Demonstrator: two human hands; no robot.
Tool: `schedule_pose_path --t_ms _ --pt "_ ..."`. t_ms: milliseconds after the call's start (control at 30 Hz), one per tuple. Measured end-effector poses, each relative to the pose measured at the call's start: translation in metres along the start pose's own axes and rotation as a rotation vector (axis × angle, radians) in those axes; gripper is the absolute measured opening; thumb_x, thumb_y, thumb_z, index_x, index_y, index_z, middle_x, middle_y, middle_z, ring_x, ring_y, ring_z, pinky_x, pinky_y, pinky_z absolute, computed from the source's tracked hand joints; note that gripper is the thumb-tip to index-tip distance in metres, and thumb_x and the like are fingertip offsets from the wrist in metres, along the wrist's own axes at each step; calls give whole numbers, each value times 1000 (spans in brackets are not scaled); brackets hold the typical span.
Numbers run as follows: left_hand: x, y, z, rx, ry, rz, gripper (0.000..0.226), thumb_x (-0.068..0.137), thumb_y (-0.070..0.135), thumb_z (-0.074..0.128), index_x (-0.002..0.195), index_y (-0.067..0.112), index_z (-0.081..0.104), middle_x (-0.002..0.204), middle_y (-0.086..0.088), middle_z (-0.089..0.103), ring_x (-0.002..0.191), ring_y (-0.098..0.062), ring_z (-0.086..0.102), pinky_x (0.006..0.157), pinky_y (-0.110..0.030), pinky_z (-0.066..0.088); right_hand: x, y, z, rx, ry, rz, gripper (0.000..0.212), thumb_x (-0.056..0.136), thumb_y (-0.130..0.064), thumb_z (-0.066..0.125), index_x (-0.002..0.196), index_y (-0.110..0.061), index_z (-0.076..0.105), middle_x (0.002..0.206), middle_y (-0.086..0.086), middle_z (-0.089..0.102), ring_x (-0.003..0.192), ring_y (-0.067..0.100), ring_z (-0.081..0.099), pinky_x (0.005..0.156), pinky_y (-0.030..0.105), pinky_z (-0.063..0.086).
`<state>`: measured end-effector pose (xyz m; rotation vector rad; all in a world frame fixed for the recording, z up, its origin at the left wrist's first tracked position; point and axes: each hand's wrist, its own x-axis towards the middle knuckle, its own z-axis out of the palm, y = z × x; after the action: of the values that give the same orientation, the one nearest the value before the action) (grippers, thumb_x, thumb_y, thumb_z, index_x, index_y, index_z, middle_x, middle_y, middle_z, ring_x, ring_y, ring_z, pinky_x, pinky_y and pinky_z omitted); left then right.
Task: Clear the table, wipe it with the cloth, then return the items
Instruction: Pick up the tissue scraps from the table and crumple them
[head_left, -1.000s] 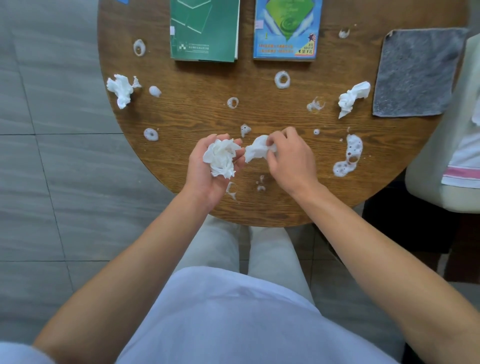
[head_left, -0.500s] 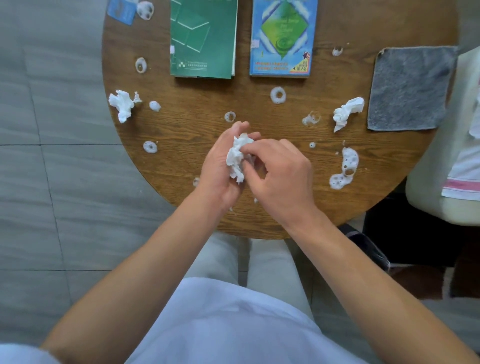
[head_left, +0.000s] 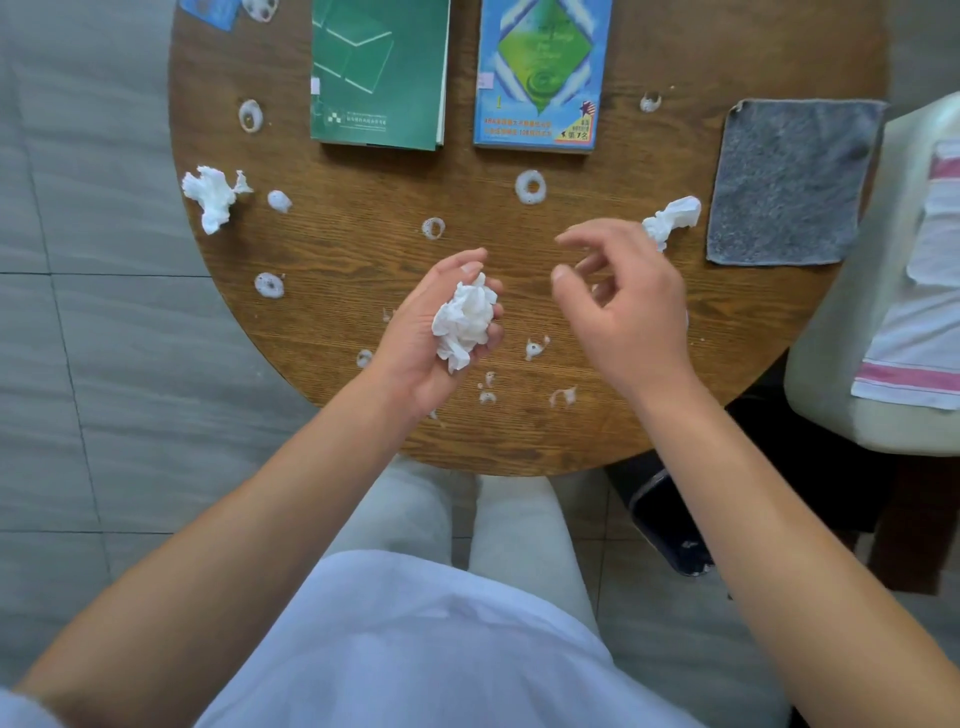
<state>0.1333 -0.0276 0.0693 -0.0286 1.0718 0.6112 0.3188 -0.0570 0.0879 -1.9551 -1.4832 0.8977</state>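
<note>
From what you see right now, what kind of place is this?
Probably a room in a home or a study corner, though I cannot be sure. A round wooden table stands on grey floor tiles, two books lie on it, and a padded chair sits beside it.

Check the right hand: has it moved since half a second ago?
Yes. The right hand has left the tissue wad held in the left hand and shifted right, toward the crumpled tissue beside the grey cloth, holding nothing.
</note>
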Motion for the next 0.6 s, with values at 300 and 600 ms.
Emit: schedule_pose_path --t_ms 300,600 --pt "6 0 -2 7 41 -40 18 98 19 68 115 16 65 86 -6 65 69 -15 61 59 -24 53 52 81 -24 -373 -54 312 65 92 -30 62 153 -24 45 166 10 30 148 32 37 117 45 34" --pt "9 3 -3 25 63 -39 17 97 19 69 112 15 64 86 -6 65 68 -15 62 59 -25 53 73 113 -8 -524 -99 445 57 91 -24 64 147 -25 52 151 8 43 134 32 47 106 46 44"
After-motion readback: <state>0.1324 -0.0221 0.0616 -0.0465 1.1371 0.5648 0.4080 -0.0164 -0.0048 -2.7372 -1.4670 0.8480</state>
